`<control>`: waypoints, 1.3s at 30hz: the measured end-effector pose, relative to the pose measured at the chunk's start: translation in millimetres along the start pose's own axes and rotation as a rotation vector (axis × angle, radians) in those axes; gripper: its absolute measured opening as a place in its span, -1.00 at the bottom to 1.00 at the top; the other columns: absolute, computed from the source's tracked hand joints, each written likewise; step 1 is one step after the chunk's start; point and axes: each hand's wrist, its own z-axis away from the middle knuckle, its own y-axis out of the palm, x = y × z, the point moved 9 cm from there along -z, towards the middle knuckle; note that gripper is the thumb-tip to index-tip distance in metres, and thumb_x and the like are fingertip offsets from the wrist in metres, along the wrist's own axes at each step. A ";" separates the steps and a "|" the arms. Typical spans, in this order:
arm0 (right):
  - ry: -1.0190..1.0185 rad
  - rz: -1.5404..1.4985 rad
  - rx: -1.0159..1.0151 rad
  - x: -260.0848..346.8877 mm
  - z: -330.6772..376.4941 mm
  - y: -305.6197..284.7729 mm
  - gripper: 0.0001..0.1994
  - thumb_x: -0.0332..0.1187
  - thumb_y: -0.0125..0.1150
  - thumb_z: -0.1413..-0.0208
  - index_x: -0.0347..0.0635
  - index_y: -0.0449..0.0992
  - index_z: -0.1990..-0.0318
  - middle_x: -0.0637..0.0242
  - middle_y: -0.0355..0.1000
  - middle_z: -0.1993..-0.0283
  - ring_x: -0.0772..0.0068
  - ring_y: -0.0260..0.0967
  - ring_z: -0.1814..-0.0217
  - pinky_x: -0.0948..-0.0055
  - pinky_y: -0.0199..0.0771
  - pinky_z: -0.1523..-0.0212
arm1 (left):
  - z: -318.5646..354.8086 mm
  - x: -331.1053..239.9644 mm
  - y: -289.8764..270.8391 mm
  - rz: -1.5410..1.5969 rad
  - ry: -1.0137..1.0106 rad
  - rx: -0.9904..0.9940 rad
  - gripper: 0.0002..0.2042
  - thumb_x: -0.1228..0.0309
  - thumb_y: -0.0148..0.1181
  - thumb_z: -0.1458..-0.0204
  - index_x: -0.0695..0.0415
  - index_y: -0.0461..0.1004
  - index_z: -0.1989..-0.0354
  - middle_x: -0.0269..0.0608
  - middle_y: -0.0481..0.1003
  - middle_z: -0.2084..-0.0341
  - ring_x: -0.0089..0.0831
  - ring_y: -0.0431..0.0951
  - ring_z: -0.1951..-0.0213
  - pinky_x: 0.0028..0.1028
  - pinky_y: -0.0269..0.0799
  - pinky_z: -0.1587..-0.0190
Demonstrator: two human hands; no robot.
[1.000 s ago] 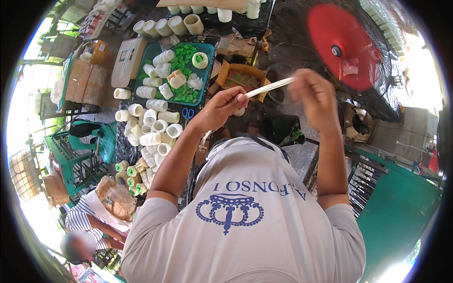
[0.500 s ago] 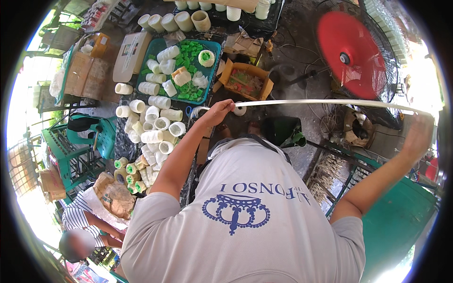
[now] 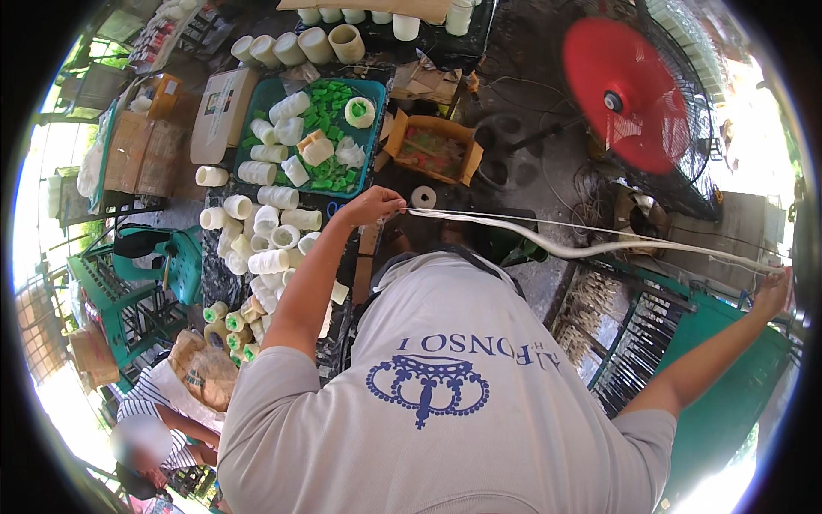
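A long white strip (image 3: 582, 244) stretches between my two hands, sagging a little in the middle. My left hand (image 3: 375, 206) pinches one end just above a small white roll (image 3: 423, 197) on the dark table. My right hand (image 3: 773, 291) holds the other end with the arm flung far out to the right. My grey shirt fills the lower middle of the view.
A teal tray (image 3: 248, 141) holds green pieces and white rolls. Several more white rolls (image 3: 261, 240) lie on the table to the left. A cardboard box (image 3: 432, 150), a red fan (image 3: 625, 94), green crates (image 3: 128, 291) and a seated person (image 3: 163, 420) surround me.
My right hand has swung far out to the right, drawing the white strip from a short piece into a long stretch. My left hand stayed near the small roll.
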 end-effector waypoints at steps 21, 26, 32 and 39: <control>-0.348 0.661 1.027 131.6 447.8 448.1 -0.77 -0.30 0.12 -0.41 -0.31 0.53 0.22 0.38 0.38 0.42 0.54 0.34 0.34 0.46 0.34 0.28 | 56.5 -416.0 155.4 0.084 1.079 0.111 -0.55 0.28 -0.05 -0.45 0.24 0.21 -0.40 -0.04 0.39 -0.27 -0.30 0.37 -0.32 -0.28 0.30 -0.32; -0.650 0.714 1.123 120.2 469.2 504.3 -0.75 -0.31 0.09 -0.40 -0.33 0.49 0.28 0.25 0.39 0.44 0.38 0.38 0.38 0.42 0.36 0.26 | 40.5 -417.0 183.9 0.403 0.656 0.295 -0.70 0.22 -0.10 -0.48 0.23 0.39 -0.04 -0.34 0.48 0.33 -0.62 0.48 0.28 -0.56 0.41 0.20; -0.601 0.672 0.694 119.5 403.4 446.8 -0.68 -0.19 0.10 -0.43 -0.33 0.57 0.15 0.37 0.49 0.36 0.52 0.37 0.26 0.48 0.38 0.12 | 29.0 -364.4 156.8 0.162 0.651 0.179 -0.70 0.22 -0.10 -0.47 0.17 0.41 0.25 -0.46 0.27 0.55 -0.61 0.22 0.53 -0.51 0.14 0.45; -0.468 0.718 0.187 93.5 219.6 264.2 -0.50 -0.01 0.10 -0.41 -0.28 0.55 -0.21 0.27 0.58 -0.03 0.46 0.46 0.00 0.40 0.42 -0.13 | 40.1 -258.6 87.5 -0.656 0.590 -0.264 -0.94 0.45 0.09 -0.26 0.17 0.42 0.21 0.08 0.50 0.46 0.12 0.52 0.35 -0.15 0.39 0.28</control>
